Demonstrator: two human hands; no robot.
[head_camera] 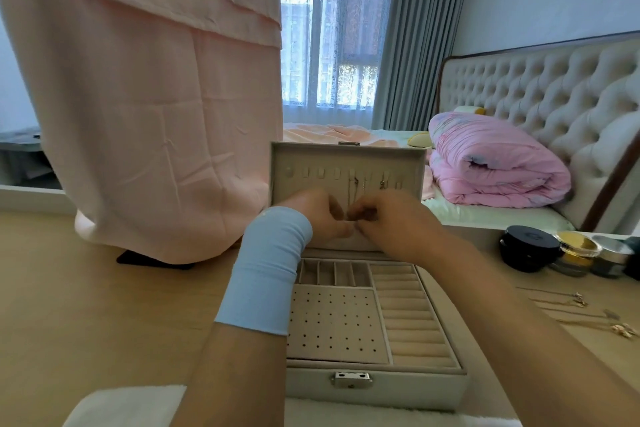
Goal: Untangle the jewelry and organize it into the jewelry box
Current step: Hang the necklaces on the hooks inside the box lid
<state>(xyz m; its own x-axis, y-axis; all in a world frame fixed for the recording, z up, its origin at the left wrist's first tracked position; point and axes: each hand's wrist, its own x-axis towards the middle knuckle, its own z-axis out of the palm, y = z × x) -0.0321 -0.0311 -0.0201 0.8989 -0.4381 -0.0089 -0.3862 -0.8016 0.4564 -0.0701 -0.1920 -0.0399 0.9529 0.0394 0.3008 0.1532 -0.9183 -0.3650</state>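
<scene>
Against the open lid of the pale grey jewelry box [377,381], the left hand [311,215] and right hand [391,222] both pinch a thin gold chain [353,189] hanging from a hook. It is best to let it hang straight, apart from the neighbouring chains [382,184]. Other gold necklaces [581,302] lie at the right on the wooden counter [104,305].

The pale wood tabletop [86,305] carries the open jewelry box [377,381] directly below my left hand [311,215] and right hand [391,218]. Right of them lie loose necklaces [581,308], a black case [528,248] and two jars [576,253]; left, a pink draped cloth [156,149].
</scene>
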